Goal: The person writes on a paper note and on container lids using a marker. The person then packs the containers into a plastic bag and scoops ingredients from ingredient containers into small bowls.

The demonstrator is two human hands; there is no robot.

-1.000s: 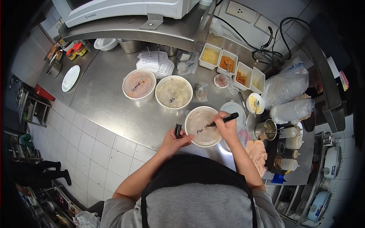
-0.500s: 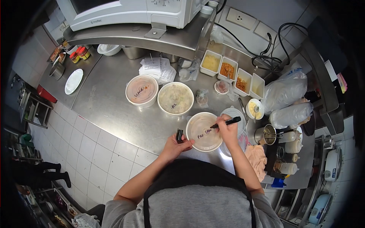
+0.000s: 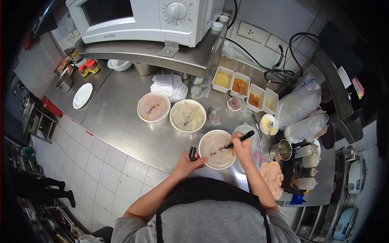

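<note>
My right hand (image 3: 242, 150) is closed around a black marker (image 3: 245, 136), its tip on the lid of a round white tub (image 3: 216, 158) with dark handwriting. In my left hand (image 3: 186, 165) is the black marker cap (image 3: 192, 152), held upright, while the thumb touches the tub's left edge. Behind stand two more lidded, written-on tubs, one with reddish contents (image 3: 154, 107) and one with pale contents (image 3: 187, 117). Clear round lids (image 3: 252, 158) lie partly under my right hand and forearm.
A microwave (image 3: 142, 20) sits on a steel shelf at the back. White trays of toppings (image 3: 240, 86), a bowl with a spoon (image 3: 269, 124), a steel pot (image 3: 280, 150) and squeeze bottles (image 3: 311, 160) are to the right. A person's legs (image 3: 52, 190) show at the lower left.
The camera view has tilted upward, showing more of the microwave. The marker tip has moved right along the lid, and the writing is longer. My left hand keeps its hold.
</note>
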